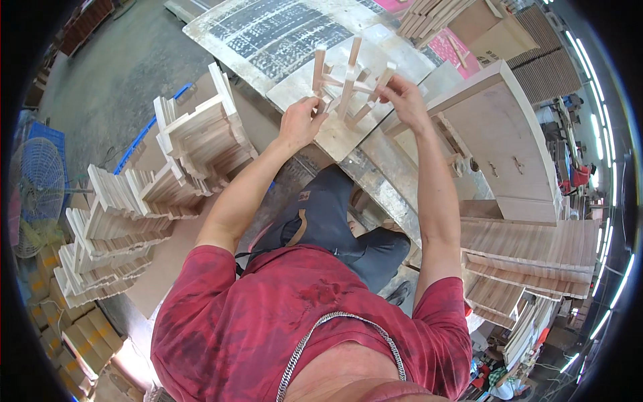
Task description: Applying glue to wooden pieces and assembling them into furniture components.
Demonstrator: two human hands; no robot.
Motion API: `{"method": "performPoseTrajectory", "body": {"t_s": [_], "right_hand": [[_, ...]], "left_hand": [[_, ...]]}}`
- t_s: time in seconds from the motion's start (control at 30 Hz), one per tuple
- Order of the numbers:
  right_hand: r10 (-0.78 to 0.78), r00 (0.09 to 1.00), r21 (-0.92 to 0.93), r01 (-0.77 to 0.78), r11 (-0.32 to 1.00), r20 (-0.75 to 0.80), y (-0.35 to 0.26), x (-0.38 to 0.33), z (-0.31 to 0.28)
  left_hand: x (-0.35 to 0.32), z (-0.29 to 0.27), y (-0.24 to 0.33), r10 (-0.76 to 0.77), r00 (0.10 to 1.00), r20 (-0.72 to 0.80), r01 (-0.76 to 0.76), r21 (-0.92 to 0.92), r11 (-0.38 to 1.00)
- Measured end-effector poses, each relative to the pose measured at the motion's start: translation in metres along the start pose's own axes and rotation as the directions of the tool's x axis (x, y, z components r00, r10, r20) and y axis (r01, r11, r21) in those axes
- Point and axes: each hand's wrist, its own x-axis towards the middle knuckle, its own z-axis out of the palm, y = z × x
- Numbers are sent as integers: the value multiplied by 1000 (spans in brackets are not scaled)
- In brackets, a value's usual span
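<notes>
A small pale wooden frame [346, 99] stands on the workbench [288, 84] in front of me, with several square legs pointing up and short rails between them. My left hand [301, 123] is closed at the lower left part of the frame, thumb and fingers pinching near the foot of a leg. On the other side, my right hand [406, 102] is higher up, its fingers closed round the right-hand leg. Both forearms reach forward, and the fingertips are partly hidden behind the wood.
Stacks of wooden parts [201, 137] stand on the left, with a floor fan [39, 194] beyond. A large wooden panel machine [499, 144] rises close to my right arm. Piled boards [529, 248] lie below it. Cardboard [499, 33] and wooden strips sit at the far right.
</notes>
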Motion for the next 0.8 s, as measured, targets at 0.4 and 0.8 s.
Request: {"method": "performPoseTrajectory", "body": {"t_s": [0.4, 0.8], "right_hand": [[214, 973, -460, -232, 857, -92, 49, -37, 46], [138, 962, -433, -231, 872, -235, 10, -96, 66]], "left_hand": [[-14, -7, 22, -11, 995, 98, 0, 112, 994], [-6, 37, -4, -72, 997, -3, 71, -135, 988]]}}
